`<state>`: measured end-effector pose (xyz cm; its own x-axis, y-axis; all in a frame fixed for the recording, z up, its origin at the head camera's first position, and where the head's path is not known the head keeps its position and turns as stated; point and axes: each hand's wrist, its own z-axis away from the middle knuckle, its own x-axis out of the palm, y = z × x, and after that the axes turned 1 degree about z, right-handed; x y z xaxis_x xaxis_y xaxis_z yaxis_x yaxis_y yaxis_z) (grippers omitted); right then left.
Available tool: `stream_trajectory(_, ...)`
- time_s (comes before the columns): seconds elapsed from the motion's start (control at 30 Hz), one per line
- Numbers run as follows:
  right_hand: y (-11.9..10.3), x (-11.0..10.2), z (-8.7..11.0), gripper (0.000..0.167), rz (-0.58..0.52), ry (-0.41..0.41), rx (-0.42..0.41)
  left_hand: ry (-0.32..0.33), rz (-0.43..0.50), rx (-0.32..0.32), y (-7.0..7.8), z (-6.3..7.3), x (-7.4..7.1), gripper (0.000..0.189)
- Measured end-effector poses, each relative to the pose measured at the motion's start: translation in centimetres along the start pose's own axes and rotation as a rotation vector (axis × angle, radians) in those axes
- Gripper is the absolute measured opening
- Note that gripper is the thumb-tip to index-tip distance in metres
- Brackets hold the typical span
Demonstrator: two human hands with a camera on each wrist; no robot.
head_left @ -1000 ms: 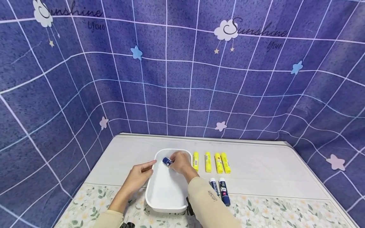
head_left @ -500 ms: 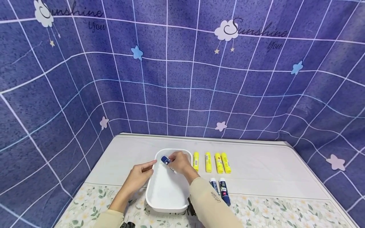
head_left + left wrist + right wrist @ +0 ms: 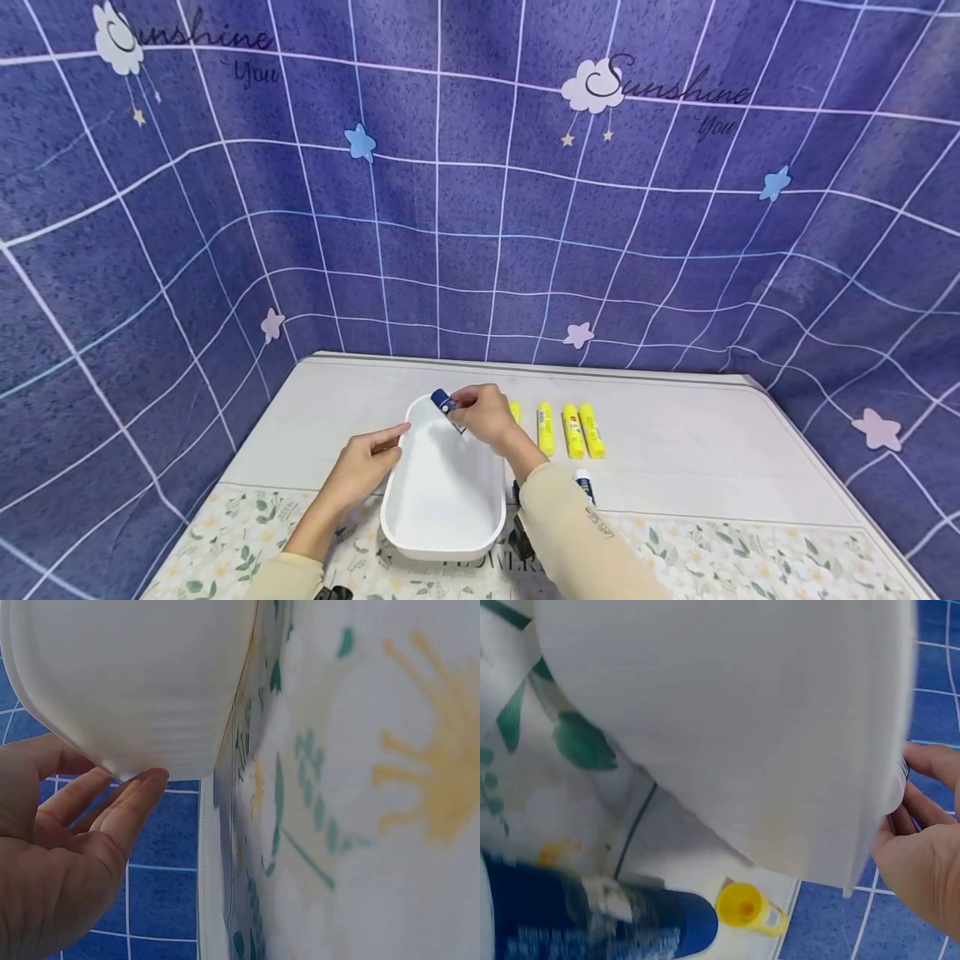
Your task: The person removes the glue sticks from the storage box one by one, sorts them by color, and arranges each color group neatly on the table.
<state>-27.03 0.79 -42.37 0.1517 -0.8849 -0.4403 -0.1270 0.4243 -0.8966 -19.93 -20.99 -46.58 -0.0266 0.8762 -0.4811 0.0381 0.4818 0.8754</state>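
Observation:
My right hand (image 3: 486,415) pinches a dark blue glue stick (image 3: 442,401) with a white end. It is tilted over the far end of the white plastic tub (image 3: 446,500), near the right corner of its rim. In the right wrist view the tub wall hides most of the stick; only its white end (image 3: 894,791) shows by the fingers. With its index fingertip at the rim, my left hand (image 3: 366,461) touches the tub's left side. The left wrist view has its extended fingers (image 3: 135,806) against the outer wall. Inside, the tub holds nothing.
Right of the tub, several yellow glue sticks (image 3: 573,431) lie in a row. A blue glue stick (image 3: 585,486) is partly behind the right sleeve. Another blue one (image 3: 592,915) looms close in the right wrist view. A blue curtain (image 3: 480,208) hangs behind the table.
My right hand has lifted the blue glue stick from inside the tub up to the far rim and slightly right. My left hand stays at the tub's side.

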Motion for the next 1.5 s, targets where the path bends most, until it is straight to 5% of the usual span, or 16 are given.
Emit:
stream_trajectory(0.6, 1.8, -5.4, 1.3, 0.03, -0.19, 0.145, 0.059, -0.001, -0.014, -0.025, -0.4, 0.0, -0.1, 0.043)
stream_trajectory(1.5, 7.2, -14.9, 7.6, 0.035, -0.186, 0.32, 0.22, 0.003, 0.002, -0.014, -0.3, -0.3, 0.0, 0.042)
